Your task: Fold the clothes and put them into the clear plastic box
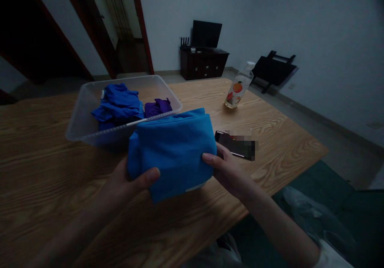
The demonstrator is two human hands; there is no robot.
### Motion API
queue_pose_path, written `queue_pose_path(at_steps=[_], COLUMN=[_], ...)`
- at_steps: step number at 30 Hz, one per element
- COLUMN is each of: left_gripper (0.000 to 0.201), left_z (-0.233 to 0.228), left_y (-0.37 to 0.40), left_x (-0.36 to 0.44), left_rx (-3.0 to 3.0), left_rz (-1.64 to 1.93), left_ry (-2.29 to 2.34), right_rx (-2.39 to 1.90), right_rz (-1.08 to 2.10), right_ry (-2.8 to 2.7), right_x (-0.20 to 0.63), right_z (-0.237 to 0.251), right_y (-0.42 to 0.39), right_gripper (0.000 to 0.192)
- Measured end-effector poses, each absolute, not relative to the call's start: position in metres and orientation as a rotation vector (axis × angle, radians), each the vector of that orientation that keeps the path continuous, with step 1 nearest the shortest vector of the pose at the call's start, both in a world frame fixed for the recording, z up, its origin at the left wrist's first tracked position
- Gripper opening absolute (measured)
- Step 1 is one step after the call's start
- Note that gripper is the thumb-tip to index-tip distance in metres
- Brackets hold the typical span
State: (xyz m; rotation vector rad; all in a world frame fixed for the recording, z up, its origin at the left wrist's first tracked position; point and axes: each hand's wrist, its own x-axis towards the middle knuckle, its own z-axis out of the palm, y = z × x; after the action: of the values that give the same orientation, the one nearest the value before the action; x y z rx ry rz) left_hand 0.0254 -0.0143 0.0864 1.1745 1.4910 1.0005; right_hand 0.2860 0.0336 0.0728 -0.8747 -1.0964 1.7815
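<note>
Between my two hands is a folded bright blue cloth, possibly a garment, held up over the wooden table. My left hand grips its lower left side, thumb on the front face and fingers hidden behind. On the right edge, my right hand pinches it with the thumb in front. Just behind the cloth stands a clear plastic bin. Inside the bin lie a crumpled blue cloth and a smaller purple cloth.
A phone, partly pixelated, lies right of the cloth on the table. Farther back stands a drink bottle. A clear plastic bag rests on the green seat at the right. A TV sits on a dark cabinet against the wall.
</note>
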Motion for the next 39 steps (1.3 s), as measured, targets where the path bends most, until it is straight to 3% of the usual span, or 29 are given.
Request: queue_pose_path(at_steps=[5, 9, 14, 18, 20, 25, 34, 39], left_gripper=[0.095, 0.085, 0.097, 0.077, 0.079, 0.079, 0.073, 0.071], left_z=[0.093, 0.06, 0.022, 0.024, 0.027, 0.023, 0.03, 0.038], left_y=[-0.005, 0.004, 0.009, 0.002, -0.003, -0.005, -0.005, -0.006], left_x=[0.02, 0.016, 0.019, 0.025, 0.028, 0.038, 0.049, 0.04], left_rx=[0.699, 0.819, 0.849, 0.443, 0.378, 0.517, 0.839, 0.944], left_rz=[1.012, 0.915, 1.016, 0.777, 0.695, 0.685, 0.68, 0.637], left_ry=[1.278, 1.341, 1.279, 0.983, 0.899, 0.963, 1.044, 1.149], right_rx=[-0.835, -0.901, -1.013, -0.996, -1.018, -1.192, -1.063, -1.069], right_rz=[1.873, 1.977, 1.856, 1.886, 1.897, 1.962, 2.088, 2.234], right_ry=[-1.1, -1.103, -1.136, -1.004, -0.952, -0.838, -0.87, -0.727], right_x=[0.279, 0.276, 0.279, 0.286, 0.289, 0.296, 0.315, 0.314], right_z=[0.093, 0.064, 0.023, 0.02, 0.022, 0.026, 0.022, 0.024], right_y=[0.029, 0.033, 0.04, 0.033, 0.029, 0.027, 0.006, -0.005], right_gripper=[0.055, 0.057, 0.062, 0.06, 0.063, 0.071, 0.099, 0.095])
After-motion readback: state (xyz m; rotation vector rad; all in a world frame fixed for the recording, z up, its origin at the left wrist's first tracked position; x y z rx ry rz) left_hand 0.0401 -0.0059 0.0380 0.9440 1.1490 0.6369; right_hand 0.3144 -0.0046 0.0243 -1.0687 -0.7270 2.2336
